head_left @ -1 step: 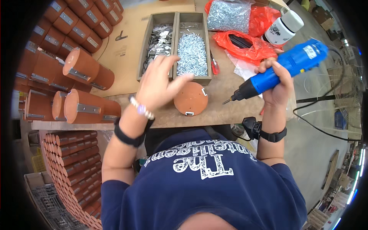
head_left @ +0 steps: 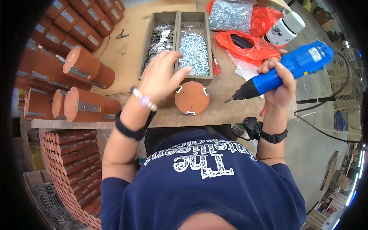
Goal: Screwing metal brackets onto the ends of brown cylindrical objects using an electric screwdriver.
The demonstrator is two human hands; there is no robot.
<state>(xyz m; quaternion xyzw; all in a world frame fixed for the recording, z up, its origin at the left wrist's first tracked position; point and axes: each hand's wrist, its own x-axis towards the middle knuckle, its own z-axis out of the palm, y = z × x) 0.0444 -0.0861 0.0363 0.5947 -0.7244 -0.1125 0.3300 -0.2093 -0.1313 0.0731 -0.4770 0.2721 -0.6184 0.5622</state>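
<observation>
My left hand (head_left: 161,78) hovers over the near end of a two-compartment wooden tray (head_left: 209,50), thumb and fingers apart and nothing visible in them. Under its fingers lie small metal plates (head_left: 163,32) in the left compartment; silver screws (head_left: 193,48) fill much of the right one. In front of the tray, a round terracotta-coloured piece (head_left: 191,100) shows three white-edged slots and small holes. My right hand (head_left: 281,82) is wrapped round a blue electric screwdriver (head_left: 293,67), its bit pointing left above the table, apart from the round piece.
Terracotta-coloured cylinders (head_left: 90,105) with metal strips are stacked at the left, more (head_left: 74,165) below the table. Behind the screwdriver are a red plastic bag (head_left: 226,40), a bag of screws (head_left: 230,15) and a white bottle (head_left: 281,32). A red-handled screwdriver (head_left: 216,68) lies by the tray. A black cable (head_left: 326,111) hangs at right.
My left hand has shifted slightly and uncovered the upper-left slot of the round piece. The electric screwdriver stays in my right hand, nearly in the same place.
</observation>
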